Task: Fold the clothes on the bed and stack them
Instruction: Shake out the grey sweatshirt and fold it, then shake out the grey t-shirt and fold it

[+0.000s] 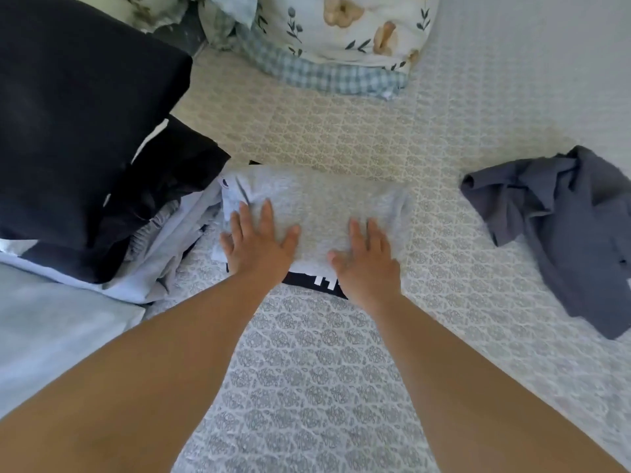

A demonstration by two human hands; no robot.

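The person is pressing both flat, open-fingered hands, left hand (pixel 256 241) and right hand (pixel 367 260), onto the folded grey garment (pixel 317 206) lying atop a black printed garment (pixel 316 282) mid-bed (pixel 324 370), apparently flattening the stack, while a crumpled blue-grey garment (pixel 560 230) is lying unfolded well apart

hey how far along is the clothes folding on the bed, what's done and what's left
Done: a light grey garment lies folded on a black folded piece with white print, so a stack has begun. In hand: the left hand and right hand press flat on the grey garment. Left: the crumpled dark grey garment on the right, and the dark and pale heap on the left looks only partly sorted.
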